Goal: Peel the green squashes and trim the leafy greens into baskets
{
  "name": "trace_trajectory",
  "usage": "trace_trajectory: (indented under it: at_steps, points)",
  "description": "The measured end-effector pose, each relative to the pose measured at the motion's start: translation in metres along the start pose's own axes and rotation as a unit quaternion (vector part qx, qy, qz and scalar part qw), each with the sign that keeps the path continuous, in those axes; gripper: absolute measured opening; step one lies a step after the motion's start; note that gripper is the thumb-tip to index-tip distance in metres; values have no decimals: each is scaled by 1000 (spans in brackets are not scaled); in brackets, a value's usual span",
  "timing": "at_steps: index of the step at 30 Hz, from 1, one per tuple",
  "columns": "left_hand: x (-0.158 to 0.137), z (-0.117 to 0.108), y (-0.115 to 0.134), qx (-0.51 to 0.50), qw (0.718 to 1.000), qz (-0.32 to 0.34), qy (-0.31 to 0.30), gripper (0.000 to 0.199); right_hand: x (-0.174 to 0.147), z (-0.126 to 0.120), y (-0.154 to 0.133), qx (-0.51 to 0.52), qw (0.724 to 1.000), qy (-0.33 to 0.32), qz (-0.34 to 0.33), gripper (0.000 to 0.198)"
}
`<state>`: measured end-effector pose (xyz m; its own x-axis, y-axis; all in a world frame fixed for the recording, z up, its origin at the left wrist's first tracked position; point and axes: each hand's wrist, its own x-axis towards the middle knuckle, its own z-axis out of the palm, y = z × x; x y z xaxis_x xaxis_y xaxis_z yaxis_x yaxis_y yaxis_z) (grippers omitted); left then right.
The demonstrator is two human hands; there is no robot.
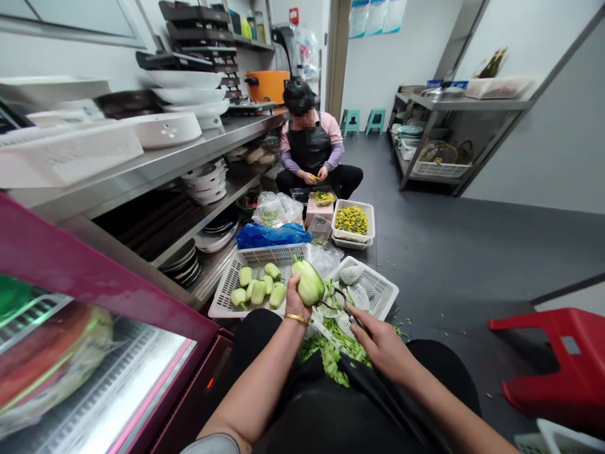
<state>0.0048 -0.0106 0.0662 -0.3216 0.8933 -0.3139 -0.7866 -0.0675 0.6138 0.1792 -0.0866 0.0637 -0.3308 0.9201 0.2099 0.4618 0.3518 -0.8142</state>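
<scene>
— While the left hand (297, 296) grips that pale green, pear-shaped squash (308, 282), where is it?
— Raised above the white perforated plastic basket (225, 291) (peeled pieces inside). The right hand (378, 340) is closed on a thin metal peeler (341, 306), just beside it.

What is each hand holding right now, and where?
Left hand grips the green squash by its lower end. Right hand holds a peeler by its handle.

Baskets (258, 261) and a crouching co-worker (312, 151) blocked the way ahead (steel counter (189, 157) walling the left); bare floor (463, 252) lay open rightward.
</scene>
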Motion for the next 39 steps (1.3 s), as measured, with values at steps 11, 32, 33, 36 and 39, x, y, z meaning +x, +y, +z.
trace_trajectory:
  at_steps: [11, 32, 33, 36, 39]
  points:
    - [10, -5, 7, -11, 1000, -1, 5, 31, -46, 28, 30, 7, 995, -76, 62, 42]
    - [3, -9, -4, 5, 989, -114, -89, 38, -2, -11, -8, 29, 999, -28, 17, 45]
    - [1, -8, -6, 12, 988, -114, -100, 37, 10, -13, -13, 30, 999, -11, 2, 45]
    - [-2, -9, -10, 20, 990, -93, -106, 31, 21, -3, -18, 23, 999, 18, -21, 44]
    - [6, -13, -6, 8, 996, -67, -53, 26, -10, 14, -4, 29, 999, -43, 14, 43]
